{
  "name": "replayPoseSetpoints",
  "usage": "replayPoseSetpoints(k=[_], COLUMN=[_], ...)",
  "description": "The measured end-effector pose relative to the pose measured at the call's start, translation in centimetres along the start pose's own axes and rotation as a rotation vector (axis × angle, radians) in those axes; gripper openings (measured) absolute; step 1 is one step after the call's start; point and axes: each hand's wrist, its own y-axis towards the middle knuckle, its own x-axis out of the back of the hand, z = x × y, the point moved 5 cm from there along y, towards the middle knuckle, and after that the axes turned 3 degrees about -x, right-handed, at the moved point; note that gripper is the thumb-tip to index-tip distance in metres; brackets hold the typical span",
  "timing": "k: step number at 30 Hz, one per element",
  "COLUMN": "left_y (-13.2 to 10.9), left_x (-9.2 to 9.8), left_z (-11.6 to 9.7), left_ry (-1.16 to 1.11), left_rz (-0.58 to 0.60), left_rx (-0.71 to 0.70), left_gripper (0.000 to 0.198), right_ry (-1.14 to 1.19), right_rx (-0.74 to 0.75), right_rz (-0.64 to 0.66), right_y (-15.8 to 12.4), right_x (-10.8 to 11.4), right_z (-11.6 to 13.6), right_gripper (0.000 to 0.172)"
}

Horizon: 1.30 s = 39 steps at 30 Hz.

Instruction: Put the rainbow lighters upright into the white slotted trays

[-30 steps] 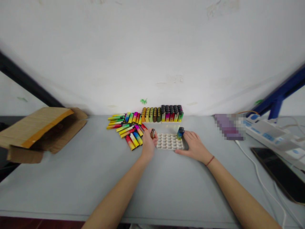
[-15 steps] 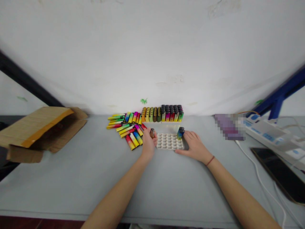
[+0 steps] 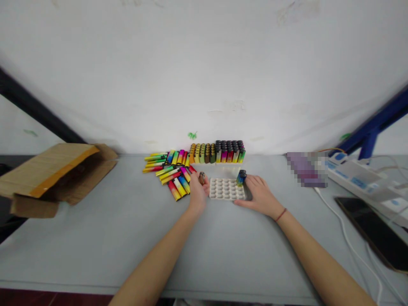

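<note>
My left hand (image 3: 198, 191) is closed around a lighter (image 3: 202, 177), whose metal top shows above the fingers. It is just left of a white tray (image 3: 219, 197) with rows of round holes. A few blue-and-yellow lighters (image 3: 241, 178) stand upright in the tray's back right corner. My right hand (image 3: 259, 194) lies against the tray's right end, fingers stretched out and thumb along the front corner. Its fingertips are close to the standing lighters; whether they touch is unclear. Left of my left hand lies a loose pile of multicoloured lighters (image 3: 178, 187).
Behind the tray stand two filled blocks of lighters, one yellow-to-brown (image 3: 202, 154) and one black-topped (image 3: 230, 152), near the wall. An open cardboard box (image 3: 63, 174) is at left. At right are a power strip (image 3: 357, 180), a phone (image 3: 372, 231) and white cables.
My left hand has shifted very slightly left, and the lighter top in it shows at a slightly different tilt. My right hand and the tray have stayed in place.
</note>
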Motion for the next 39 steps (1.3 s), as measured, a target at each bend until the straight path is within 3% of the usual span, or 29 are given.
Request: replayPoseSetpoints(k=[4, 8, 14, 19, 25, 32, 39], left_y=[0.2, 0.4, -1.5, -3.2, -3.2, -3.5, -3.2], left_x=[0.1, -0.3, -1.7, -2.9, -3.8, -4.7, -4.8], left_z=[0.5, 1.0, -0.2, -0.4, 0.8, 0.6, 0.7], left_ry=[0.035, 0.081, 0.326, 0.660, 0.758, 0.989, 1.038], left_rz=[0.016, 0.160, 0.422, 0.486, 0.588, 0.540, 0.504], left_rx=[0.006, -0.062, -0.551, -0.858, -0.811, -0.824, -0.811], left_gripper=[0.046, 0.047, 0.033, 0.031, 0.025, 0.021, 0.023], right_ry=[0.004, 0.009, 0.021, 0.042, 0.044, 0.060, 0.058], right_rx=[0.004, 0.000, 0.009, 0.011, 0.029, 0.032, 0.019], right_rz=[0.001, -0.001, -0.006, -0.011, 0.009, 0.005, 0.019], right_y=[0.0, 0.0, 0.1, 0.1, 0.2, 0.2, 0.2], right_x=[-0.1, -0.2, 0.1, 0.3, -0.1, -0.2, -0.1], right_z=[0.0, -0.1, 0.1, 0.3, 0.3, 0.2, 0.3], right_gripper=[0.073, 0.073, 0.071, 0.070, 0.068, 0.068, 0.070])
